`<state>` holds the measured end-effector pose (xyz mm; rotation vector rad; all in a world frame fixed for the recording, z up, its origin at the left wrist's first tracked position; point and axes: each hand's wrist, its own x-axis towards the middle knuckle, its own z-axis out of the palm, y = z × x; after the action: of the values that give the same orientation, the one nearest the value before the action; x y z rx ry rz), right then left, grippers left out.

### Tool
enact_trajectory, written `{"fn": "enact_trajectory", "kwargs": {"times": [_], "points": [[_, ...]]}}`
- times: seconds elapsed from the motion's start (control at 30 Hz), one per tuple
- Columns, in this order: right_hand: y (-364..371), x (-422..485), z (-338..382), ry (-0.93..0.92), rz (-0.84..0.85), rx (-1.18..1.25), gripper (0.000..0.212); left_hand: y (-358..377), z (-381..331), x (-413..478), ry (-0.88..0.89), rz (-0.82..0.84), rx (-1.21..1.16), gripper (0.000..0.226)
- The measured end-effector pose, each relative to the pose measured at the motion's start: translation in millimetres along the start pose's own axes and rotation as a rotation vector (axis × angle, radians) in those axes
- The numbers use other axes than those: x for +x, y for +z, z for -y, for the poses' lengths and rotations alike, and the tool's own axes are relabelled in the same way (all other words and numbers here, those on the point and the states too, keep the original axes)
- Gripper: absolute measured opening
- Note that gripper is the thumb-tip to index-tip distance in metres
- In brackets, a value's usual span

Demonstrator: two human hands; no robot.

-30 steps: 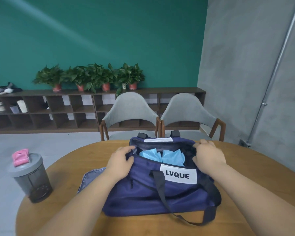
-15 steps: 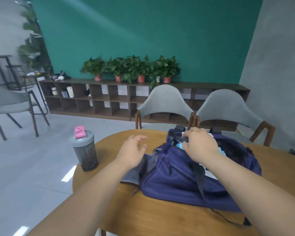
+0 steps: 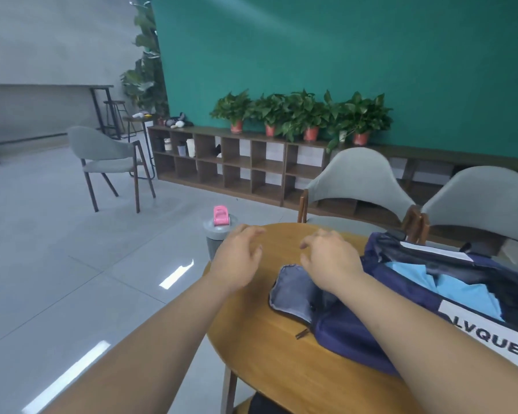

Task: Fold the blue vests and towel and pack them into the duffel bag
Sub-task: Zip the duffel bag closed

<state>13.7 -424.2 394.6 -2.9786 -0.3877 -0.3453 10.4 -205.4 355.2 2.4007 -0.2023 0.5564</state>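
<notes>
A navy duffel bag [image 3: 356, 330] with a white LVQUE label lies on the round wooden table [image 3: 269, 354] at the right, its top unzipped. Light blue folded cloth [image 3: 449, 282] shows inside the opening. A grey-lined end flap [image 3: 293, 289] of the bag hangs open toward the left. My right hand [image 3: 329, 258] hovers just above that flap, fingers loosely spread and holding nothing. My left hand [image 3: 237, 258] floats over the table's left edge, fingers relaxed and empty, close to a grey shaker bottle.
The grey shaker bottle [image 3: 214, 234] with a pink cap stands at the table's far left edge, partly behind my left hand. Two grey chairs [image 3: 359, 180] sit behind the table. A low wooden shelf [image 3: 237, 162] with potted plants lines the green wall.
The view has swung left, putting the bag at the right. My right hand has left the bag's top opening and moved over the end flap; my left hand shifted toward the bottle.
</notes>
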Motion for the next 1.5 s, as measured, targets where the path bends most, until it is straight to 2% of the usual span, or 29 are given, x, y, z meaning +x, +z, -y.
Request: {"fn": "enact_trajectory", "kwargs": {"times": [0.13,0.23,0.37,0.5,0.57,0.67,0.9,1.07,1.23,1.3,1.4,1.5], "points": [[8,11,28,-0.033,0.018,0.02,0.031,-19,16,-1,0.062,-0.122,0.037,0.034],[13,18,46,-0.044,0.038,0.043,0.032,-31,22,1,0.052,-0.219,0.152,0.037],[22,25,64,-0.057,0.054,0.059,0.032,-38,30,9,-0.087,-0.273,0.235,0.065],[32,28,69,-0.072,0.069,0.055,0.032,-34,42,25,-0.296,-0.189,0.231,0.099],[33,27,62,-0.088,0.089,0.028,0.031,-29,52,33,-0.375,-0.114,0.132,0.105],[26,29,37,-0.089,0.145,-0.038,0.03,-20,65,37,-0.408,-0.071,-0.012,0.093],[-1,28,-39,0.031,0.272,-0.138,0.026,-10,67,30,-0.371,-0.164,-0.153,0.087],[-7,16,-67,0.034,0.311,-0.095,0.03,-11,23,22,-0.272,-0.203,-0.432,0.077],[4,-8,-84,-0.077,0.321,-0.159,0.035,11,-19,7,-0.278,-0.058,-0.762,0.072],[5,-19,-89,-0.154,0.361,-0.231,0.037,28,-27,-3,-0.348,0.004,-0.916,0.068],[-2,-32,-100,-0.251,0.398,-0.289,0.044,51,-30,-19,-0.461,0.116,-1.058,0.076],[-16,-42,-114,-0.357,0.414,-0.199,0.029,62,-27,-36,-0.508,0.201,-1.136,0.079]]}}
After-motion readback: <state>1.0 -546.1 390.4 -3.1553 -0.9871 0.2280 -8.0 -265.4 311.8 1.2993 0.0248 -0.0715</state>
